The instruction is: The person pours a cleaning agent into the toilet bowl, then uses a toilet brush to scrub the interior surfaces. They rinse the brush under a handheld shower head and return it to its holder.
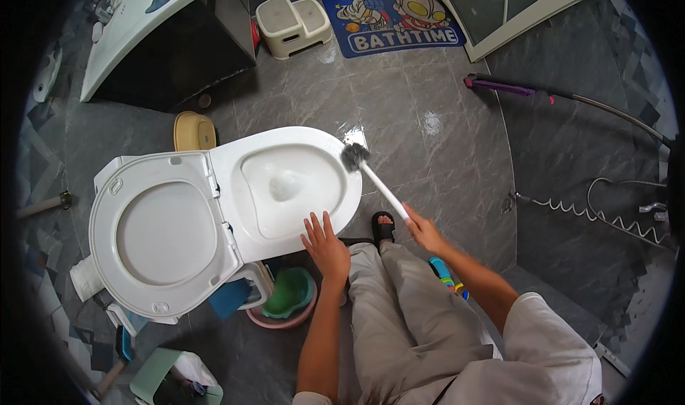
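My right hand grips the white handle of a toilet brush. The brush's dark grey bristle head is over the front rim of a white toilet bowl; whether it touches the rim I cannot tell. Fingers apart and holding nothing, my left hand is at the near side of the bowl rim. Contact there is not clear. The toilet seat and lid are raised, leaning back to the left. Some water shows at the bottom of the bowl.
A yellow basin leans beyond the toilet. Nested green and pink basins stand on its near side, with a green bin at lower left. A step stool and bath mat lie farther off. The tiled floor has wet patches.
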The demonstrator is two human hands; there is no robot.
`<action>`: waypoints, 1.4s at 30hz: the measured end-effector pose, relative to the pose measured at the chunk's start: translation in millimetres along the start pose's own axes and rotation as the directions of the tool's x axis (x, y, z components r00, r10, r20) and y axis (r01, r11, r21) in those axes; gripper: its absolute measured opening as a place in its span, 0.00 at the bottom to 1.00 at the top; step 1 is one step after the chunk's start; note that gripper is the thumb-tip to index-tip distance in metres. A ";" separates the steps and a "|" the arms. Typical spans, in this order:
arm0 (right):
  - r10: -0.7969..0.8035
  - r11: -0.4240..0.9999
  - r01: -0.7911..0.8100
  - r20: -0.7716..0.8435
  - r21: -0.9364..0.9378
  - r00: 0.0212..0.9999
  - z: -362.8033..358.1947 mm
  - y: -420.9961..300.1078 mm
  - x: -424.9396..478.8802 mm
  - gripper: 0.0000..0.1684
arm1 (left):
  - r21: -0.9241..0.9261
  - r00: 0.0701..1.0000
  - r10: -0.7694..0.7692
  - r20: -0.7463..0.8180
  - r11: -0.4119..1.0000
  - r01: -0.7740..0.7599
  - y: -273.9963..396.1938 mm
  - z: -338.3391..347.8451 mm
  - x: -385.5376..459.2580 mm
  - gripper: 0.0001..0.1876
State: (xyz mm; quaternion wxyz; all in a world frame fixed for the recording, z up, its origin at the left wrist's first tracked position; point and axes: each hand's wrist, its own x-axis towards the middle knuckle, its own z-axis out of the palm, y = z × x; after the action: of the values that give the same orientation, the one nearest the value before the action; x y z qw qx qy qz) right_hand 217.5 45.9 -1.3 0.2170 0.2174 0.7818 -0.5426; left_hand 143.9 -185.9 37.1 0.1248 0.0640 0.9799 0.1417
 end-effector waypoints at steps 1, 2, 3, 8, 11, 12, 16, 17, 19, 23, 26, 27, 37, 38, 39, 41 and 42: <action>0.017 1.000 -0.017 -0.002 -0.015 1.000 -1.6 9.7 -7.7 0.26 | 0.001 1.000 -0.006 0.003 1.000 0.006 2.2 2.1 -2.0 0.31; -0.022 1.000 0.022 -0.017 -0.007 1.000 -1.3 18.4 -6.6 0.26 | 0.002 1.000 -0.011 0.007 1.000 0.011 4.6 4.1 -2.6 0.31; -0.061 0.998 0.061 -0.032 -0.001 0.998 -2.0 23.4 -5.9 0.26 | -0.001 1.000 -0.017 0.009 1.000 0.017 8.1 6.3 -2.4 0.31; 0.101 0.995 -0.103 0.081 0.012 0.992 -7.8 -25.5 27.3 0.25 | 0.014 1.000 -0.012 -0.001 1.000 0.012 22.0 11.1 -4.3 0.32; 0.030 1.000 -0.030 0.034 0.000 0.999 -0.6 -3.2 9.8 0.25 | 0.048 0.999 -0.046 0.013 0.998 0.045 19.2 10.7 -4.3 0.33; 0.001 1.000 -0.001 0.009 0.020 1.000 2.4 6.4 -2.4 0.25 | 0.058 0.999 -0.046 0.011 0.997 0.045 18.3 11.6 -5.1 0.34; -0.103 0.990 0.107 -0.049 0.089 0.993 4.5 16.4 -1.5 0.25 | 0.077 0.999 -0.032 0.004 0.997 0.032 17.4 13.4 -2.4 0.36; -0.117 0.989 0.121 -0.054 0.079 0.992 4.8 16.3 18.0 0.25 | 0.072 1.000 -0.025 0.005 0.997 0.025 19.2 14.6 -1.5 0.36; -0.065 0.996 0.066 -0.018 0.058 0.998 5.3 3.5 42.6 0.26 | 0.079 1.000 -0.016 -0.003 0.997 0.017 16.5 18.6 -2.3 0.36; -0.054 0.998 0.055 -0.031 0.044 0.998 2.1 11.8 34.1 0.26 | 0.070 1.000 -0.003 0.022 0.998 0.002 15.6 21.8 -5.0 0.36; -0.055 0.996 0.052 -0.050 -0.070 0.997 3.7 25.2 -10.3 0.25 | 0.061 1.000 -0.015 0.023 0.998 0.014 10.5 18.4 -8.7 0.35; -0.084 0.992 0.076 -0.071 -0.105 0.994 5.4 28.5 -19.6 0.25 | 0.053 1.000 -0.010 0.019 0.999 0.009 10.0 18.4 -8.7 0.35; -0.190 0.936 0.181 -0.002 -0.302 0.982 70.4 -79.0 139.0 0.27 | 0.027 0.999 -0.031 0.015 0.999 0.031 -3.5 20.1 -7.6 0.36; -0.217 0.918 0.209 0.013 -0.337 0.976 81.4 -92.4 148.4 0.27 | 0.021 1.000 -0.027 0.009 0.999 0.027 -3.4 17.8 -6.2 0.36; -0.243 0.899 0.239 0.037 -0.367 0.969 94.6 -104.4 154.1 0.27 | 0.019 1.000 -0.030 0.004 0.999 0.030 -5.2 14.8 -6.2 0.36; -0.227 0.880 0.253 0.112 -0.403 0.967 113.9 -129.9 153.1 0.27 | 0.028 0.999 -0.037 0.000 0.999 0.037 -10.7 10.4 -5.5 0.37; -0.210 0.874 0.234 0.105 -0.425 0.972 123.5 -133.3 153.3 0.27 | 0.035 0.999 -0.042 -0.002 0.999 0.042 -14.2 6.4 -5.3 0.37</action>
State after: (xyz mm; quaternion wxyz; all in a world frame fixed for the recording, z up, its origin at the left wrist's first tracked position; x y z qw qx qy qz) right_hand 29.2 -96.7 -28.1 0.2179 0.0572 0.8965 -0.3815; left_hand 149.4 -198.6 28.2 0.1260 0.0454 0.9835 0.1220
